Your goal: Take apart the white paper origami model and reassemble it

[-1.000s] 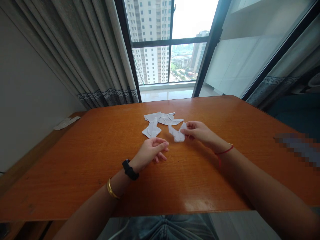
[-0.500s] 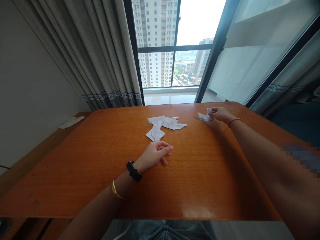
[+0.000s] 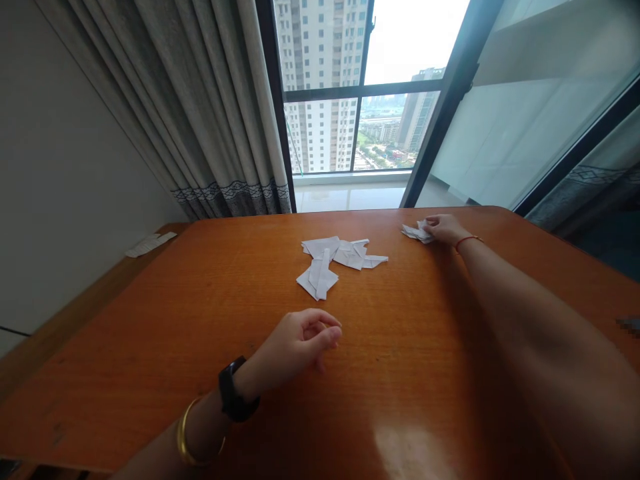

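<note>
My right hand reaches across to the far right of the table, its fingers closed on a small piece of folded white paper. That paper is low, at or just over the tabletop; the fingertips partly cover it. My left hand hovers above the near middle of the table with loosely curled fingers and nothing in them. Beyond it lies a loose group of several folded white paper pieces, some overlapping.
The wooden table fills most of the lower view. On a ledge at the left lie white paper strips. A grey curtain hangs behind the table's left side, beside a large window.
My right hand has lowered the folded paper towards the table at the far right. My left hand has drawn back towards me, away from the paper group, and its fingers curl more.
</note>
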Demonstrator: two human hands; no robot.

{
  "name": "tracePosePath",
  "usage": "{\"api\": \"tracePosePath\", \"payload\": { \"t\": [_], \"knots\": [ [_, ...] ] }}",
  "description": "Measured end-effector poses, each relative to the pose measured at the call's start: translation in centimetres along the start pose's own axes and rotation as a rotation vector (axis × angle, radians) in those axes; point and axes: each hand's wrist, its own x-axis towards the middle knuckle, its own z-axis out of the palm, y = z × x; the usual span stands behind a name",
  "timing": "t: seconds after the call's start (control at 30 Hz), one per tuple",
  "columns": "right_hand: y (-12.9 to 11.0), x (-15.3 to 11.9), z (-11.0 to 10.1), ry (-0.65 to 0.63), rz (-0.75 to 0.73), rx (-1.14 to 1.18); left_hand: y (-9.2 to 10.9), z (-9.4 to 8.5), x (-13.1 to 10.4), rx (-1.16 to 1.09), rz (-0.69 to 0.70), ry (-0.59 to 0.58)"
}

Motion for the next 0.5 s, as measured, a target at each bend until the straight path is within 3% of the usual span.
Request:
{"api": "tracePosePath", "payload": {
  "t": [0.13,0.33,0.5],
  "knots": [
    [0.4,-0.6,-0.5,-0.006,0.057,-0.060,-0.3,0.0,-0.1,0.021,-0.005,0.009],
    [-0.7,-3.6,-0.6,-0.031,-0.097,-0.182,-0.4,0.1,-0.1,0.054,-0.002,-0.002],
    [-1.2,-5.2,0.0,0.038,-0.104,-0.205,-0.8,-0.2,0.4,0.043,-0.011,0.009]
  ]
}}
